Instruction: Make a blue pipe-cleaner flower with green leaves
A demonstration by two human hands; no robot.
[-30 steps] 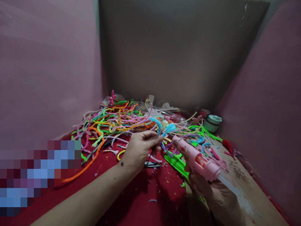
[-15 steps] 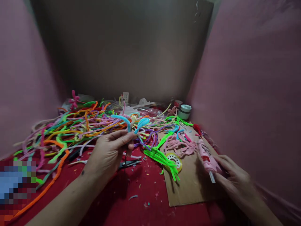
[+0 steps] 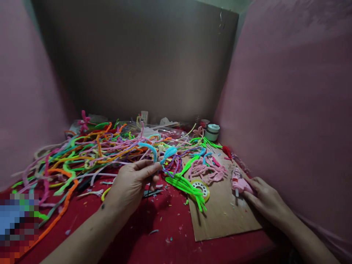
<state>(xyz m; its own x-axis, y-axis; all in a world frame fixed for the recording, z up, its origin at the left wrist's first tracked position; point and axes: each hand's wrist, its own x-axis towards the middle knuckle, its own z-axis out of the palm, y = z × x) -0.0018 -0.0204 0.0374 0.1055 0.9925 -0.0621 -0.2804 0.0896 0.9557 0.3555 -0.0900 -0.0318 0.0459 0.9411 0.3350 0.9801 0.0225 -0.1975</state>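
Pinched in my left hand (image 3: 134, 183) is a light-blue pipe cleaner piece (image 3: 168, 154), bent into a loop and a curved strand, with a thin dark stem hanging below the fingers. Small pale strands show at its centre. My right hand (image 3: 264, 198) is closed round the handle of a pink glue gun (image 3: 239, 183), low over the cardboard sheet (image 3: 220, 220); whether it touches the sheet I cannot tell. A white glue stick end sticks out of the gun toward me. Beneath my left hand, scissors (image 3: 154, 193) lie partly hidden.
A big tangle of coloured pipe cleaners (image 3: 110, 146) covers the left and back. Green pipe cleaners (image 3: 187, 187), a tape roll (image 3: 202, 190) and pink pieces (image 3: 207, 170) lie on the cardboard. A pale jar (image 3: 212, 132) stands behind. Pink walls (image 3: 288, 110) flank the red cloth (image 3: 165, 227).
My right hand has moved the glue gun forward and left, lower over the cardboard. My left hand keeps its grip on the blue piece. The view has shifted slightly.
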